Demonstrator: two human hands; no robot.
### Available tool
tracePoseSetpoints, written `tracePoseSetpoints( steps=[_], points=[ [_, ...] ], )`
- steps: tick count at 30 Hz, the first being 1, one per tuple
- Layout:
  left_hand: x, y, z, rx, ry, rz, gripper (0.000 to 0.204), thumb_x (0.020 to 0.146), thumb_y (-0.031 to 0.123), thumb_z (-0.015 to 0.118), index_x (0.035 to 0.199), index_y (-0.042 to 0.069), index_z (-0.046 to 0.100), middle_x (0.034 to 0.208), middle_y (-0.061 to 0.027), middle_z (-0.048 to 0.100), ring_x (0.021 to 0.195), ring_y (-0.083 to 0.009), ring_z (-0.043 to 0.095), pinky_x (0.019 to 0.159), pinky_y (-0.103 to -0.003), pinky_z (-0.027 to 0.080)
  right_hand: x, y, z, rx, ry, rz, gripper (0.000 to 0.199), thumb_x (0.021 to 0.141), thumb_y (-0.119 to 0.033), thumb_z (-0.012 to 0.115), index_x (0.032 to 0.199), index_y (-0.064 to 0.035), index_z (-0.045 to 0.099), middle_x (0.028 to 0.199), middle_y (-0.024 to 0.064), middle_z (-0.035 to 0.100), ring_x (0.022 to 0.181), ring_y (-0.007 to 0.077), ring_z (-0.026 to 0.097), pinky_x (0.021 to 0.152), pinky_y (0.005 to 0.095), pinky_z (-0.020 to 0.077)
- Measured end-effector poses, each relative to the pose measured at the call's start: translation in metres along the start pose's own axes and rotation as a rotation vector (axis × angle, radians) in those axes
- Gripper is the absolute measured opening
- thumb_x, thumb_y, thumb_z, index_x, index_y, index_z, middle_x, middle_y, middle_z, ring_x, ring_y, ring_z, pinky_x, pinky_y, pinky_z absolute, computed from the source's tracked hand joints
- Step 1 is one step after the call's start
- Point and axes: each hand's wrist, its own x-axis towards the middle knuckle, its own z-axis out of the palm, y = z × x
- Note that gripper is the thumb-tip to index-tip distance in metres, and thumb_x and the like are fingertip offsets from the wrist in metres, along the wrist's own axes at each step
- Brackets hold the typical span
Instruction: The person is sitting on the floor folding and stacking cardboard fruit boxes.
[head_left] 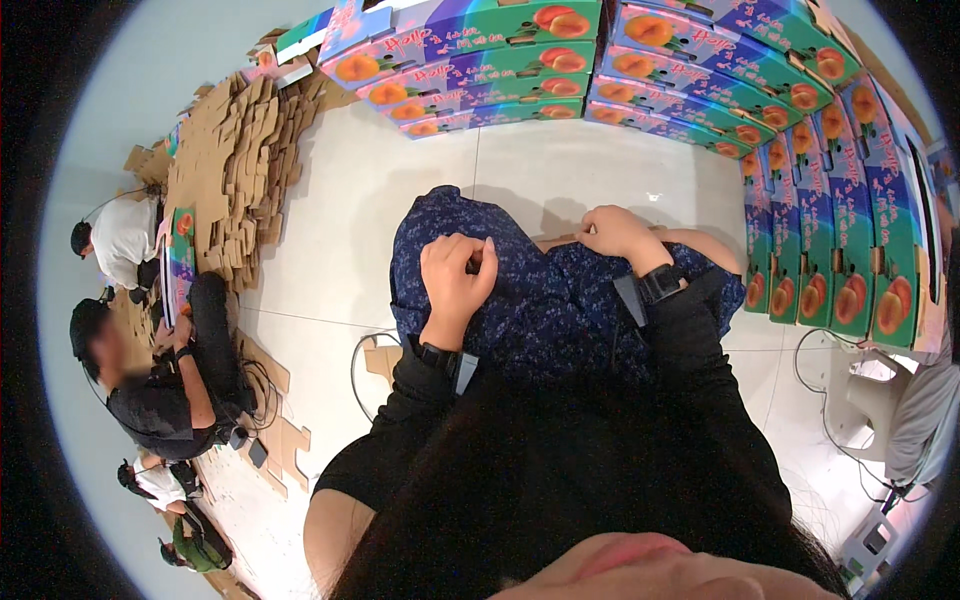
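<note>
My left hand (pixel 455 275) rests on the dark blue flowered fabric (pixel 530 300) over my lap, its fingers curled and pinching a fold of the cloth. My right hand (pixel 615 232) lies further right at the knee, fingers bent down onto the same fabric near its edge. Both wrists wear black bands, and black sleeves cover my forearms. Long dark hair hangs in front of the camera and hides the lower lap.
Stacks of green, blue and purple fruit cartons (pixel 500 60) line the back and the right wall (pixel 850 220). A heap of flat brown cardboard (pixel 235 160) lies at left. Several people (pixel 160 390) sit on the floor at left. A cable (pixel 360 350) runs over the white tiles.
</note>
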Motion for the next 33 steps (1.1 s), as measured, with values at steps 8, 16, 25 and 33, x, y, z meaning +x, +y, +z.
tracePoseSetpoints(
  steps=[8, 16, 25, 33],
  points=[
    [-0.001, -0.001, -0.001, 0.010, 0.018, -0.009, 0.019, 0.076, 0.011, 0.069, 0.063, 0.008, 0.056, 0.059, -0.0022, 0.051, 0.056, -0.0204, 0.050, 0.058, -0.036, 0.035, -0.006, -0.017, -0.003, -0.038, -0.097, 0.073, 0.036, 0.080, -0.039, 0.065, 0.088, -0.0048, 0.069, 0.089, 0.0171, 0.066, 0.085, 0.0365, 0.061, 0.076, 0.0440, 0.0487],
    [-0.002, 0.000, -0.002, 0.029, -0.002, -0.016, 0.018, 0.077, 0.012, 0.069, 0.063, 0.009, 0.057, 0.060, -0.0021, 0.052, 0.057, -0.0206, 0.051, 0.059, -0.036, 0.035, 0.001, 0.000, 0.017, 0.040, 0.245, -0.073, 0.042, 0.076, -0.045, 0.063, 0.092, -0.0068, 0.070, 0.092, 0.0188, 0.067, 0.088, 0.0375, 0.063, 0.078, 0.0463, 0.0499],
    [-0.003, -0.001, 0.000, 0.026, -0.006, -0.007, 0.017, 0.077, 0.012, 0.068, 0.064, 0.009, 0.057, 0.060, -0.0018, 0.053, 0.057, -0.0211, 0.051, 0.059, -0.036, 0.035, 0.006, -0.016, 0.002, 0.144, 0.116, -0.098, 0.040, 0.077, -0.043, 0.065, 0.087, -0.0041, 0.068, 0.086, 0.0172, 0.067, 0.083, 0.0373, 0.063, 0.073, 0.0461, 0.0501],
    [-0.002, -0.001, 0.000, 0.023, 0.018, 0.018, 0.018, 0.077, 0.011, 0.069, 0.064, 0.009, 0.057, 0.059, -0.0025, 0.053, 0.056, -0.0218, 0.051, 0.057, -0.037, 0.036, -0.008, -0.013, 0.007, -0.083, -0.024, -0.018, 0.036, 0.082, -0.037, 0.064, 0.088, -0.0020, 0.064, 0.093, 0.0164, 0.065, 0.084, 0.0348, 0.061, 0.073, 0.0426, 0.0489]
  ],
)
